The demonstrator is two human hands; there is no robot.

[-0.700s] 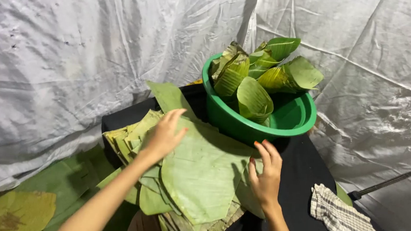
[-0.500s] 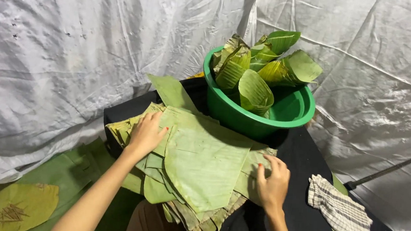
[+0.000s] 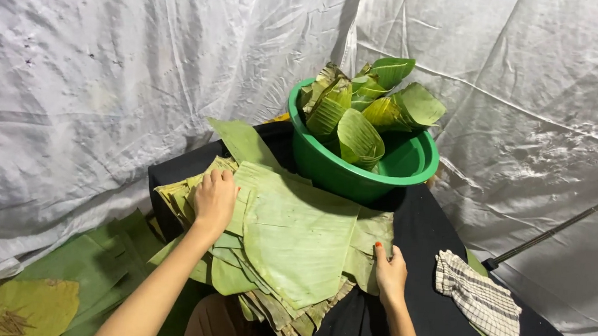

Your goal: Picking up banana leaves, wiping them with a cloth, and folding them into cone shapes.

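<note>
Both hands rest on a stack of banana leaves [image 3: 294, 238] that lies on a black counter [image 3: 442, 234]. The left hand [image 3: 214, 198] lies flat on the stack's far left part, its grip spread, fingers together and pressing down on the leaves without pinching any. The right hand [image 3: 390, 271] sits at the stack's near right edge, fingers loosely curled against the leaf margin; whether it nips an edge or only touches it cannot be told.

The step in hand looks like squaring or steadying the pile, with the top leaf [image 3: 301, 242], a broad pale green sheet, lying between the two grips. A next move would likely call for holding the pile down on the left while the right works an edge free, gently, since such leaves tear along the ribs.

Beyond both hands, touching the stack's far side, stands a green basin [image 3: 354, 175] holding folded leaf pieces [image 3: 359, 109], some upright. To the right of the right hand, apart from the stack, lies a checked cloth [image 3: 479, 300]. Left of and below the left arm, more leaves [image 3: 38, 290] lie on the floor. White plastic sheeting [image 3: 109, 70] hangs behind. No packages, labels or signs show.
</note>
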